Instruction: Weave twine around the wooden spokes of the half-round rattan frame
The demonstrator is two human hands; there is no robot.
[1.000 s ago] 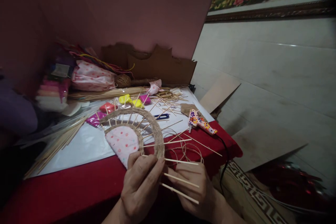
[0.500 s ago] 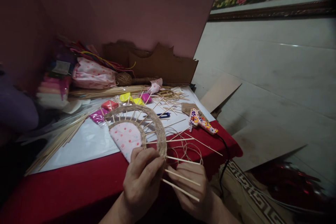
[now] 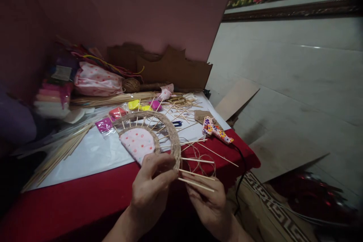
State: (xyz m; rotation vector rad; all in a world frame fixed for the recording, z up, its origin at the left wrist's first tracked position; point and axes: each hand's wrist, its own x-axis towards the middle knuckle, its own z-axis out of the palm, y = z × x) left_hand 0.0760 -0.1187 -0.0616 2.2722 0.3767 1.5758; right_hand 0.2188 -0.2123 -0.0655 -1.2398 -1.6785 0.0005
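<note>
My left hand is closed on the near edge of a round woven piece: a pink dotted fabric centre, thin wooden sticks radiating out, and jute twine wound around them in a ring. My right hand sits just right of it, fingers curled under the protruding sticks and pinching near the ring's edge. Loose jute twine trails in loops over the red tablecloth beside the piece.
A flowered glue gun with a black cord lies right of the piece. Bundles of sticks, coloured clay packets, a twine ball, blue-handled scissors, a pink fabric bag and cardboard crowd the back. A white sheet covers the table.
The woven piece has turned and lifted slightly. My right hand has slid lower and its fingers now lie beneath the near sticks rather than between them.
</note>
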